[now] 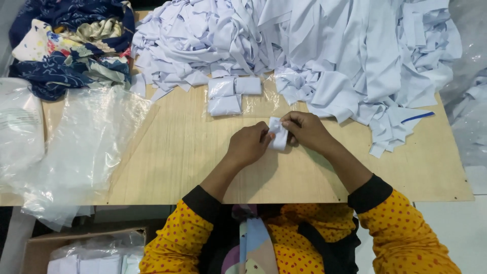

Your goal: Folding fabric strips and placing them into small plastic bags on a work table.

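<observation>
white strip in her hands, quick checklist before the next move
1. Both hands on the white strip: ok, left hand and right hand pinch it.
2. Strip folded evenly: cannot tell, fingers cover it.
3. Bare wooden board under the hands: ok.
4. Folded bundles within reach: ok, just beyond the hands.
5. Loose white pile kept off the work spot: ok.
6. Clear plastic bags at hand: ok, on the left.

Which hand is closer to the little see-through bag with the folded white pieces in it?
Left. The left hand sits just below the clear bag of folded white pieces, slightly to its right. The right hand is farther off, below and well to its right. Both hold a white strip.
</observation>
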